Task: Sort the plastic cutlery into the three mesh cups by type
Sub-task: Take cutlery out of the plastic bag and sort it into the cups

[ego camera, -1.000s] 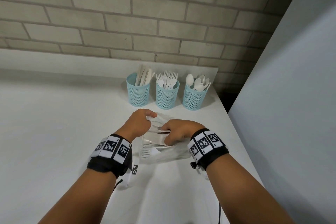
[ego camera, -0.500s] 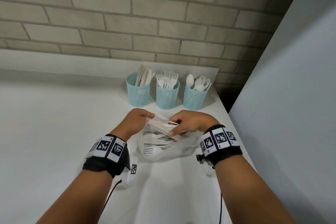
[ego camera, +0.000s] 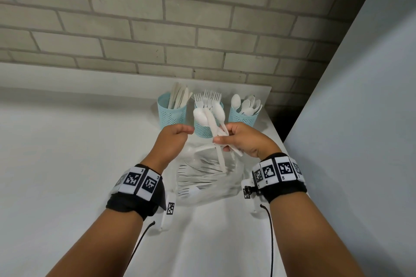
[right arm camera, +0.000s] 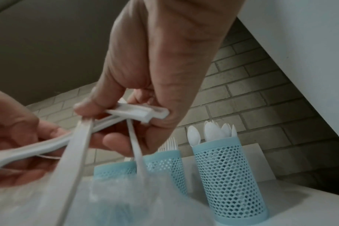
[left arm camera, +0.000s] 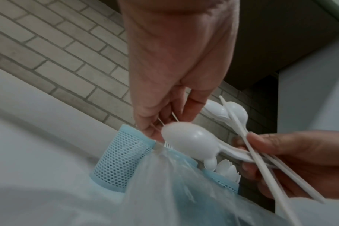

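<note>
A: Spoons (ego camera: 208, 119), a small bunch, stand above the clear bag (ego camera: 209, 182) in the head view, handles pinched in the right hand (ego camera: 244, 141); the left hand (ego camera: 173, 139) grips the bag's edge. Best go to the right-most cup (ego camera: 244, 117), which holds spoons.

B: Left wrist view: handles cross untidily (left arm camera: 261, 156). I'd square them first.

A: Right wrist view: the spoon cup (right arm camera: 228, 175) stands on the surface, close by. Lower the bunch handles first.

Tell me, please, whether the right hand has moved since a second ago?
Yes. The right hand has risen out of the plastic bag with a bunch of spoons, toward the middle mesh cup.
</note>
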Tool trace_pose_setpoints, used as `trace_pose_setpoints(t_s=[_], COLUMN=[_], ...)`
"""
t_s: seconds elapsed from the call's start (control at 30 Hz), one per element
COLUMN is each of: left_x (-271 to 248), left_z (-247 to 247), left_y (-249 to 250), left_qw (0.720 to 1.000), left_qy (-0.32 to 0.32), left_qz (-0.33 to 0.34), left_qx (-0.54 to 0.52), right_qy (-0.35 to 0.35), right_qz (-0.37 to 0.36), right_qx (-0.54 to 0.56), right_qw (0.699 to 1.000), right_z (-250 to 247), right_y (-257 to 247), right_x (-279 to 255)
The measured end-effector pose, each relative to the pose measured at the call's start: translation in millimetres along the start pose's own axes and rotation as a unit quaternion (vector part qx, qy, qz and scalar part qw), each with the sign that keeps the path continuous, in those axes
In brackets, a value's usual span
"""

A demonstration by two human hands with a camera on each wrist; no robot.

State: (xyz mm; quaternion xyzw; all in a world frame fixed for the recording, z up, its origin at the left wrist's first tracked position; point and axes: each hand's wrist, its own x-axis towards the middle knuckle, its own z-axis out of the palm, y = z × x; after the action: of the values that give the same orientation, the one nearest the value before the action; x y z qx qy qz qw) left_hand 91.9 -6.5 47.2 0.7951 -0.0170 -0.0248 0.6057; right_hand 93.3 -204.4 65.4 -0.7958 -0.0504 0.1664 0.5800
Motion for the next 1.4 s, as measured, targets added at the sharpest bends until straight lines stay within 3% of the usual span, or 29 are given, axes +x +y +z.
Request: trace_pose_setpoints(t_s=[0.13,0.27,0.33,0.47,0.63,0.77,0.93,1.03,1.13,1.2,1.33,1.4], left_x=[4.5,3.5,4.5,5.8,-1.3,-2.6,-0.4,1.1,1.3,3.7,7.7,7.5], left_z=[4.8,10.0,14.6,18.5,28.9,33.9,32.0,31.9,28.8,25.3,23.3,25.8], left_y=[0.2,3.8,4.1,4.7,11.5,9.5,5.3,5.5,8.7,7.4,4.7,6.0], left_qw=[0.993,0.953,0.941,0.940,0.969,0.975,0.957,0.939,0.924,0.918,0.934,0.936], left_qy=[0.038,-0.071,-0.086,-0.077,-0.133,-0.142,-0.149,-0.166,-0.144,-0.113,-0.076,-0.078], left_qz=[-0.034,-0.063,-0.059,-0.063,-0.033,-0.037,-0.100,-0.105,-0.121,-0.135,-0.133,-0.137], left_qx=[-0.108,-0.288,-0.321,-0.328,-0.203,-0.165,-0.229,-0.283,-0.333,-0.355,-0.323,-0.316], right_qy=[0.067,0.071,0.072,0.043,-0.021,-0.048,-0.139,-0.157,-0.120,-0.055,0.165,0.190], right_qz=[-0.021,-0.024,-0.024,-0.018,-0.019,-0.004,0.036,0.054,0.070,0.067,-0.067,-0.129], right_qx=[0.125,0.213,0.224,0.160,0.131,0.114,0.087,0.069,-0.010,-0.088,-0.156,-0.130], right_qw=[0.990,0.974,0.972,0.986,0.991,0.992,0.986,0.984,0.990,0.992,0.972,0.965], right_z=[-6.6,-2.8,2.8,12.2,26.7,35.8,37.2,40.0,37.2,29.6,21.9,29.7], right_y=[-6.3,-4.0,0.0,7.3,7.0,4.6,2.0,0.9,-4.7,-12.2,-24.7,-34.0], right_x=[2.6,7.0,8.3,6.8,6.5,7.6,3.4,4.0,3.1,2.3,11.6,14.6])
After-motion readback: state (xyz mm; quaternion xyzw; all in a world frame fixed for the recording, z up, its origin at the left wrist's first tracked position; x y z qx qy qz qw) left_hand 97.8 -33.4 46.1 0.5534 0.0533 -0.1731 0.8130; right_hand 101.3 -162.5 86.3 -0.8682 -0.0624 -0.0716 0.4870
